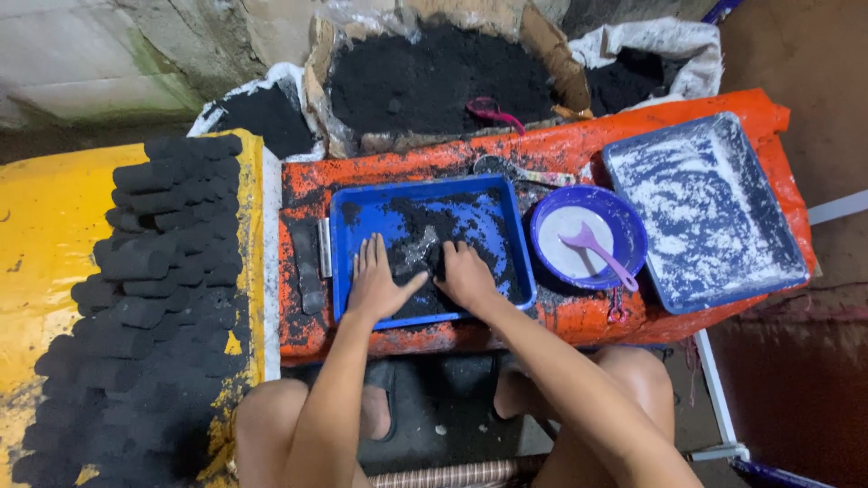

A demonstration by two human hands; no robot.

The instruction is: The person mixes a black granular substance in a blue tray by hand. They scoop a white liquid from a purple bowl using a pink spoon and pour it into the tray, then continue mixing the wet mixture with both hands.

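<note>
Two hands [420, 280] flat in one blue tray [348, 262]; one purple bowl [624, 226].

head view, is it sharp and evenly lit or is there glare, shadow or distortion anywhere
Head view: mostly sharp and evenly lit at the centre, where the left hand and right hand press into the blue tray; mild glare on the orange sheet; the right edge and the floor under the knees fall into shadow; the black briquettes lose detail; wide-angle bending shows at the edges.

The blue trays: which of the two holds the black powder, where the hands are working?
The smaller blue tray, in front of the person, under the left hand and right hand. The larger tray, far right, holds white powder.
</note>
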